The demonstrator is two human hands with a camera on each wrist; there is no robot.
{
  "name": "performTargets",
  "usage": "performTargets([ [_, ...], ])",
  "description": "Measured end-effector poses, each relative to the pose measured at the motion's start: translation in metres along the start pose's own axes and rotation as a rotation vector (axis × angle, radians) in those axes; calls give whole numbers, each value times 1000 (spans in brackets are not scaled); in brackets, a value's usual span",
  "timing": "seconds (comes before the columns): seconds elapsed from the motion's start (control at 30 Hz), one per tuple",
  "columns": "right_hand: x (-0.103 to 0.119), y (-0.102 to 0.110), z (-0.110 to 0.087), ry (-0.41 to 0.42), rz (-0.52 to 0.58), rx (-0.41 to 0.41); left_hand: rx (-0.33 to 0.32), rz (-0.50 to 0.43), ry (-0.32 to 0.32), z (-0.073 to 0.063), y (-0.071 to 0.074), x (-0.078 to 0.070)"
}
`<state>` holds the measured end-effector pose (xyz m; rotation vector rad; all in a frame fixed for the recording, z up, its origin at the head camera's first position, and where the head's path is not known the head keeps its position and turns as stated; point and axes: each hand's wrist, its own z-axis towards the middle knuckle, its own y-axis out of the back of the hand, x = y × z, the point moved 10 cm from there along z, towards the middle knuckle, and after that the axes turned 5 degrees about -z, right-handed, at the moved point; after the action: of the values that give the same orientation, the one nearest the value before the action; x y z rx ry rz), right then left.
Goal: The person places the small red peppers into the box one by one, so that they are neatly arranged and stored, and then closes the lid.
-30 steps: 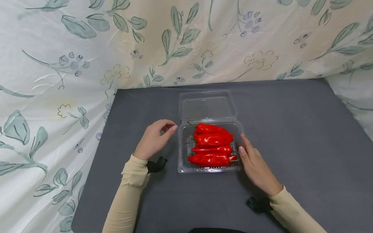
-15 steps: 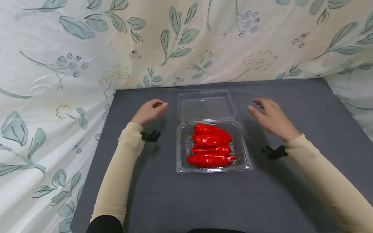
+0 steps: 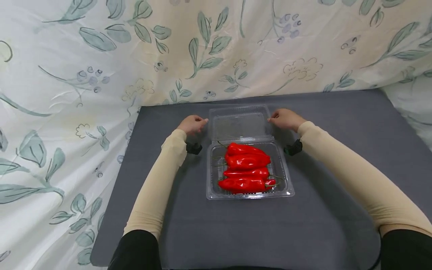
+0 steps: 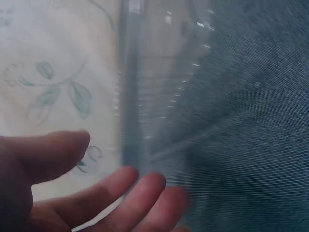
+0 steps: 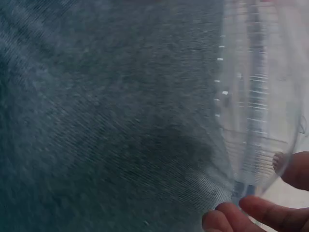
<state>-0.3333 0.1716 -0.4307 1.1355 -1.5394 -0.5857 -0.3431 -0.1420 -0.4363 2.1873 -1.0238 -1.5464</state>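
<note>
Several shiny red peppers (image 3: 247, 161) with thin green stems lie in a stack of rows in a clear plastic clamshell container (image 3: 250, 196). Its hinged lid (image 3: 240, 123) lies folded back, away from the person. My left hand (image 3: 193, 124) is at the lid's left edge; in the left wrist view its thumb (image 4: 58, 152) and fingers are spread apart beside the plastic. At the lid's right edge is my right hand (image 3: 287, 119). The right wrist view has its thumb (image 5: 295, 170) overlapping the lid's rim, with a gap to the bent fingers.
A dark grey cloth (image 3: 222, 236) covers the table. White fabric with a leaf pattern (image 3: 209, 48) hangs behind it and along the left side. Black straps (image 3: 194, 148) show at both wrists.
My right hand has left the container's right side, lifted outward, then come in to the lid's right edge. My left hand has moved up and then right to the lid's left edge.
</note>
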Motion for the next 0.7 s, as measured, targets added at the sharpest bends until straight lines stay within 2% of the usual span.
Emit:
performTargets([
  [0.17, 1, -2, -1, 14, 7, -13, 54, -31, -14, 12, -12, 8],
  [0.4, 4, -2, 0, 21, 30, -22, 25, -87, -86, 19, -13, 7],
  [0.53, 4, 7, -2, 24, 37, -45, -9, -110, -108, 15, -7, -3],
  [0.7, 11, 27, -14, 49, 78, -95, -70, -181, -182, -2, 9, -19],
])
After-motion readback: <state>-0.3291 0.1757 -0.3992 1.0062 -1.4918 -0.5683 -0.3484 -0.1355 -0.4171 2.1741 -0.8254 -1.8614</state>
